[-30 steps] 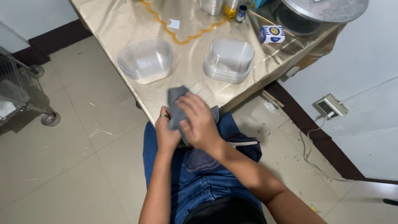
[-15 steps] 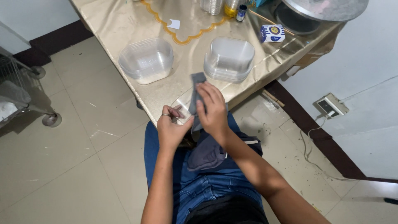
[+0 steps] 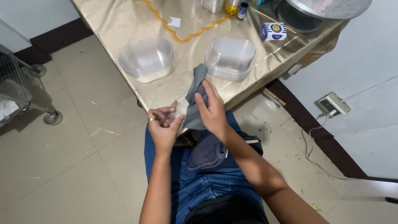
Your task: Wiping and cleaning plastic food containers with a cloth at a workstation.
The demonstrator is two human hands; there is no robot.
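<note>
Tiled floor [image 3: 62, 174] across lower left and most of frame bottom. Worktop [image 3: 124, 25] w/ shiny gold cover, upper centre, running diagonally from top left to right. Pale wall [image 3: 365, 83] at right, dark skirting along its foot. Blue jeans [image 3: 199, 191] at bottom centre, seen from above. Wire trolley [image 3: 16, 91] on a castor, far left edge.

Round metal tray [image 3: 331, 6] at top right, partly cut off by frame. Stack of clear plastic tubs [image 3: 146, 58] upper centre-left on worktop; second stack, upside down [image 3: 230, 56], just right of it, well apart from first. Grey cloth [image 3: 195, 97] in centre: upper end raised over worktop edge, just beside upside-down stack, lower end trailing down onto lap.

Right hand [image 3: 213, 110] centre frame, fingers [image 3: 202, 99] clamped on cloth mid-length, thumb side hidden behind fabric. Left hand [image 3: 163, 124] just left of it, fingers curled together in loose pinch, fingertips near cloth edge; can't tell whether actually gripping it. Ring on one left finger.

Wall socket box [image 3: 333, 103] at right, on floor by skirting, w/ cable trailing down. Small blue-and-white carton [image 3: 273, 31] upper right on worktop. Small bottles [image 3: 238, 6] at top centre edge. White paper scrap [image 3: 175, 21] near top centre.
</note>
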